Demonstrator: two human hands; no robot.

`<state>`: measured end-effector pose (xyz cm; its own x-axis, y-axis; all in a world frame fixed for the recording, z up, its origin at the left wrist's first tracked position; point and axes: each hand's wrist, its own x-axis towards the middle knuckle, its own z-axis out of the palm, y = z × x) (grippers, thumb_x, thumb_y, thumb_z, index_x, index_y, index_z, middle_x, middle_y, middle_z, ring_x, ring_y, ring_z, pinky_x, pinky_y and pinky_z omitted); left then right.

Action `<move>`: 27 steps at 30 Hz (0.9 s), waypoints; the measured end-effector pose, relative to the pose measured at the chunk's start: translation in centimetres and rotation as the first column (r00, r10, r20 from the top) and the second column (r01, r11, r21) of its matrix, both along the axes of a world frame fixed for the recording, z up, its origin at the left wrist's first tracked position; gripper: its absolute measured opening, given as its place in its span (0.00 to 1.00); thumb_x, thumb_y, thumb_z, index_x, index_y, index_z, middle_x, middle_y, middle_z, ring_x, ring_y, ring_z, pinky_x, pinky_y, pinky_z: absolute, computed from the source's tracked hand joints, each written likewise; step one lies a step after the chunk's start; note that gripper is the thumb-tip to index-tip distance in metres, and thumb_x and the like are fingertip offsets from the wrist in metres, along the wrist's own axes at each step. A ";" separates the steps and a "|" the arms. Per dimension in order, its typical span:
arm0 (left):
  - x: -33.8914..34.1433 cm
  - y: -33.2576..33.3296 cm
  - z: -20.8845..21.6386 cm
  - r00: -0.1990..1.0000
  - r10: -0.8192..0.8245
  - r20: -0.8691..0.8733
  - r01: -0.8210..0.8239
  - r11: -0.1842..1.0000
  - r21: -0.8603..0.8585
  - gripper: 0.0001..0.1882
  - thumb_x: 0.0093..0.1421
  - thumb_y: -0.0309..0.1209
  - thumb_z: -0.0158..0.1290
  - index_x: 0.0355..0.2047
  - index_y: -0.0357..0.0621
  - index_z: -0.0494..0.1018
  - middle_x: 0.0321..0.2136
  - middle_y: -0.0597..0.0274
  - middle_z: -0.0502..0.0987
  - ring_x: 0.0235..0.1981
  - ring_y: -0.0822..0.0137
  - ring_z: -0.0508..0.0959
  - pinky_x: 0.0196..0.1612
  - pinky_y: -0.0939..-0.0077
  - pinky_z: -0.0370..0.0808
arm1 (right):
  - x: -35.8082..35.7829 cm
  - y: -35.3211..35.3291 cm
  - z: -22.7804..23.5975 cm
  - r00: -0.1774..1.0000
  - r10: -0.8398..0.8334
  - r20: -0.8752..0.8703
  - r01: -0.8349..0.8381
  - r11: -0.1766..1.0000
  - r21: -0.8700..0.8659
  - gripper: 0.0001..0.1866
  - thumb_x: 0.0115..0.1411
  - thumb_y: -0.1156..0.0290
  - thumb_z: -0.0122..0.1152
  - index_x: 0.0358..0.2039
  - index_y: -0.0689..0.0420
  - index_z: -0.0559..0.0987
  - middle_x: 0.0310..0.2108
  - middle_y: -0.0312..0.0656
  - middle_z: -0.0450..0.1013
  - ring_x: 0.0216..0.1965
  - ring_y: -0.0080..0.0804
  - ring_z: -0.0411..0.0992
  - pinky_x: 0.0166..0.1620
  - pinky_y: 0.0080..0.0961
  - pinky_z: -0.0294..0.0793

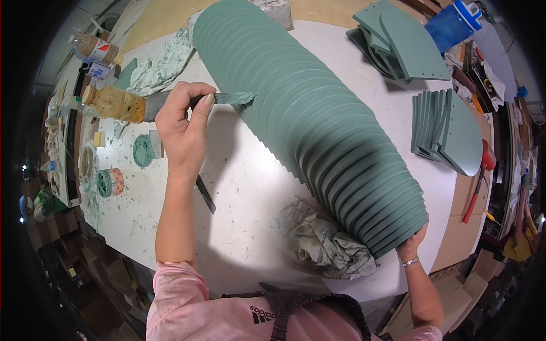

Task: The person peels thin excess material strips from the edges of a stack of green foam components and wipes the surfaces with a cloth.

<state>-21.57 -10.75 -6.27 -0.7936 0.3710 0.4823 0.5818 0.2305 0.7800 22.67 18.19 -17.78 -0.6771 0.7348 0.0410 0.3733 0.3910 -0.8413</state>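
Left hand: The left hand [185, 122], left of centre in the frame, is gripping a putty knife [226, 98], thumb and fingers closing around its handle.
Knife tip: Green paste [244, 98] is coating the blade's end, which is overlapping the tube's left edge; I cannot tell whether they are touching.
Ribbed tube: The big green tube [318, 125] is lying diagonally from top centre to lower right.
Right hand: The right hand [412, 244], lower right, is disappearing behind the tube's near end; I cannot tell how firmly it is gripping.
Beside the tube: A crumpled cloth [330, 244] is lying on the white table [244, 199], bottom centre.
Upper right: Green panels [412, 48] are leaning near a blue jug [452, 25].
Left side: A small jar [111, 182] is standing below a round patch of green paste.
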 end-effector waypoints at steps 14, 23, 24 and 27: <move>0.2 0.1 -0.4 0.999 0.016 0.048 -0.019 0.998 0.061 0.02 0.60 0.21 0.55 0.33 0.34 0.75 0.26 0.67 0.72 0.27 0.76 0.66 0.31 0.82 0.63 | 0.0 0.0 0.1 0.999 -0.026 0.020 0.025 1.000 0.019 0.57 0.50 0.18 0.42 0.51 0.69 0.63 0.43 0.46 0.68 0.46 0.33 0.69 0.51 0.31 0.69; 0.5 0.3 -0.6 0.994 0.043 0.105 -0.051 0.995 0.081 0.02 0.60 0.21 0.55 0.33 0.35 0.75 0.27 0.69 0.72 0.27 0.77 0.65 0.32 0.83 0.63 | 0.0 0.0 0.1 1.000 -0.016 0.015 0.016 1.000 0.004 0.57 0.49 0.18 0.43 0.50 0.68 0.63 0.42 0.46 0.68 0.46 0.33 0.68 0.51 0.31 0.69; 0.6 0.3 -0.5 0.991 0.041 0.125 -0.053 0.994 0.093 0.02 0.60 0.21 0.55 0.33 0.35 0.75 0.27 0.69 0.72 0.27 0.77 0.65 0.32 0.83 0.63 | 0.2 0.2 0.1 1.000 -0.013 0.025 0.013 1.000 0.015 0.57 0.49 0.18 0.43 0.50 0.68 0.62 0.42 0.46 0.68 0.46 0.33 0.68 0.51 0.31 0.69; 0.5 0.2 -1.1 0.994 -0.009 0.107 0.000 0.997 0.081 0.02 0.60 0.21 0.55 0.33 0.35 0.75 0.27 0.68 0.72 0.27 0.77 0.66 0.32 0.83 0.63 | -0.2 -0.1 0.2 0.999 -0.025 0.023 0.025 1.000 0.008 0.57 0.48 0.18 0.44 0.50 0.68 0.63 0.42 0.46 0.68 0.46 0.33 0.68 0.50 0.31 0.69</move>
